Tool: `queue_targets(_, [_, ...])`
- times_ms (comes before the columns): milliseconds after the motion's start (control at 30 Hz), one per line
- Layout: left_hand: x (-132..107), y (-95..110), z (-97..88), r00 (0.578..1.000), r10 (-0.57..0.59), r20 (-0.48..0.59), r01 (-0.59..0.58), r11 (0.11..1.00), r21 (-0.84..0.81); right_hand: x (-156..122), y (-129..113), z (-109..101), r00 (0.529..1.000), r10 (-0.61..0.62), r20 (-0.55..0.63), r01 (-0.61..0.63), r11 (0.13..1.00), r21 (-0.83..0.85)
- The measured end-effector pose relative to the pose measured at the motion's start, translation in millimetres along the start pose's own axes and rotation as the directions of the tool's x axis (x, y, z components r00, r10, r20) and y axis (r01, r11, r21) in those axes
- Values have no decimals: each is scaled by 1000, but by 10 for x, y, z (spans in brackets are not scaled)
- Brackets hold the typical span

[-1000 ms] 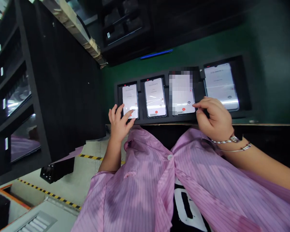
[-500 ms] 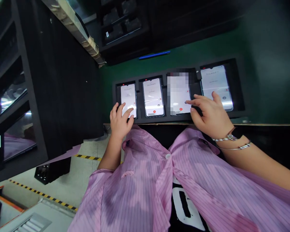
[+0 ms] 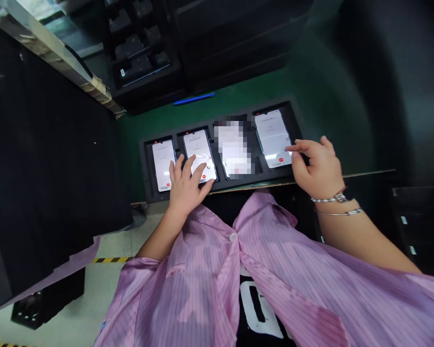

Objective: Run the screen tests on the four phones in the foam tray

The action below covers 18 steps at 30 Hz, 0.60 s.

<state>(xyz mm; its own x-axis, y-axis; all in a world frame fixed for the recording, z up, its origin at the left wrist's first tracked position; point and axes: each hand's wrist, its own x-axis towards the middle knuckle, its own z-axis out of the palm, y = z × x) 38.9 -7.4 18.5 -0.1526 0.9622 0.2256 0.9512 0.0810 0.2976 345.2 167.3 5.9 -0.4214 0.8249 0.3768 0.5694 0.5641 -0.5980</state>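
Note:
Several smartphones with lit white screens lie face up in a black foam tray (image 3: 238,185). My left hand (image 3: 188,188) is open, fingers spread over the lower part of the second phone from the left (image 3: 198,144); whether the fingertips touch the glass I cannot tell. Left of it lies the leftmost phone (image 3: 162,161), with a red round icon low on its screen. My right hand (image 3: 316,166) holds nothing, its index finger stretched to the right edge of the rightmost phone (image 3: 271,132). Between the hands, the third phone (image 3: 233,144) is blurred by pixels.
The tray rests on a green tabletop (image 3: 235,91) near its front edge. A blue pen (image 3: 194,99) lies behind it. Farther back stand dark trays (image 3: 141,53) with compartments. A tall black block (image 3: 58,135) rises at the left, below a taped beam (image 3: 68,62).
My left hand has gone from the leftmost phone to the second one. My right hand has gone from the third phone to the rightmost. The camera view has turned, shifting the tray leftward.

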Motion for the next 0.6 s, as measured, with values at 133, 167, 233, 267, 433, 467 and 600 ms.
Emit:
queue_targets(133, [-20,11,5,999,33,-18,-32,998,49,19,-112,-43,998,32,-60,-26,994,106])
queue_targets(167, [-18,16,-1,999,32,-6,-31,998,52,51,-203,-90,994,41,-104,-22,985,172])
queue_targets(233, [-6,19,-11,1000,21,13,-21,998,50,134,-436,-207,985,90,-147,-18,901,433])
queue_targets(267, [0,15,-14,1000,17,12,-17,999,45,175,-562,-267,985,123,-120,-26,795,606])
queue_targets(433, [-2,-38,3,996,27,-81,-27,1000,-2,266,-998,-424,976,55,208,-215,314,925])
queue_targets(467, [-8,-45,9,994,30,-100,-31,999,-6,264,-1024,-422,974,27,224,-222,291,930])
queue_targets(600, [-22,-43,22,994,19,-110,-22,1000,-19,268,-1036,-378,970,-20,244,-228,283,932])
